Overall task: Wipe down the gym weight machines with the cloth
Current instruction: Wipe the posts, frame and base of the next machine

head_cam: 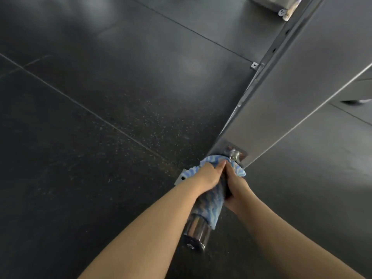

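— Two hands on it? How do the fingers lie?
— Left hand (207, 175) and right hand (236, 188) both curl round the blue striped cloth (213, 200), wrapped on a chrome peg (196, 232).
— Beyond the fingertips?
— Cloth bunches against a bolt (234, 155) at the grey machine frame (291, 87). Under the wrists, the peg's bare end; all around, dark speckled floor (100, 117).

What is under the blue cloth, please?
The blue cloth wraps a chrome peg on the grey frame; both hands grip it. The peg's wrapped part is hidden.
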A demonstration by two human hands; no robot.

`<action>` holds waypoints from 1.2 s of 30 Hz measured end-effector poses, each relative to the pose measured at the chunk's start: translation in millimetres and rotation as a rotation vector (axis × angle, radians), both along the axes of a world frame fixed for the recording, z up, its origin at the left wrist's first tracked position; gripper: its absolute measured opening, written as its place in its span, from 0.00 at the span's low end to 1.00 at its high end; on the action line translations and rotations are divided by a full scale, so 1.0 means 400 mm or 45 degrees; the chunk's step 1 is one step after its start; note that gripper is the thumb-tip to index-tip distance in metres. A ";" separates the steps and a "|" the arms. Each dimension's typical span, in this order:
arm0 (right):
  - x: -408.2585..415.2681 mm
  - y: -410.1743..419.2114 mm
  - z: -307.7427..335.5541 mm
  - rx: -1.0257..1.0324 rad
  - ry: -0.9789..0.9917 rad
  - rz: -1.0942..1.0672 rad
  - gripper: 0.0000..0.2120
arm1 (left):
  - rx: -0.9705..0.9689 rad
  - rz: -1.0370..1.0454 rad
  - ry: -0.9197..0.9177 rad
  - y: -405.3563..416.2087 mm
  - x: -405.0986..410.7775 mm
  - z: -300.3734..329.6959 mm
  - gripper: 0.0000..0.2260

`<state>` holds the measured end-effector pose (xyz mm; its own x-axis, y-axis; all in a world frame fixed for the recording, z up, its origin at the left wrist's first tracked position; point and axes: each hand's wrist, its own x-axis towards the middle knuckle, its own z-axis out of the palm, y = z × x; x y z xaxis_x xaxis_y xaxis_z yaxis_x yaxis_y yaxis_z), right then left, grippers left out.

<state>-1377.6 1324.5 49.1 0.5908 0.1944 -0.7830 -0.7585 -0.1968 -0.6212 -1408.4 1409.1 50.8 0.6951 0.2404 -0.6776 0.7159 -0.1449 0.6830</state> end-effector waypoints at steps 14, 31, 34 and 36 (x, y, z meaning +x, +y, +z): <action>-0.174 -0.027 0.087 -0.152 0.249 0.075 0.20 | -0.068 0.065 -0.092 -0.031 -0.162 0.029 0.21; -0.279 0.003 0.085 -0.387 0.042 0.075 0.33 | -0.176 0.207 0.006 -0.072 -0.332 0.044 0.25; -0.282 -0.002 0.098 -0.541 -0.019 0.322 0.34 | -0.074 0.154 0.052 -0.071 -0.345 0.058 0.30; -0.271 -0.014 0.133 -0.673 -0.113 0.639 0.30 | 0.077 0.037 0.083 -0.056 -0.355 0.073 0.26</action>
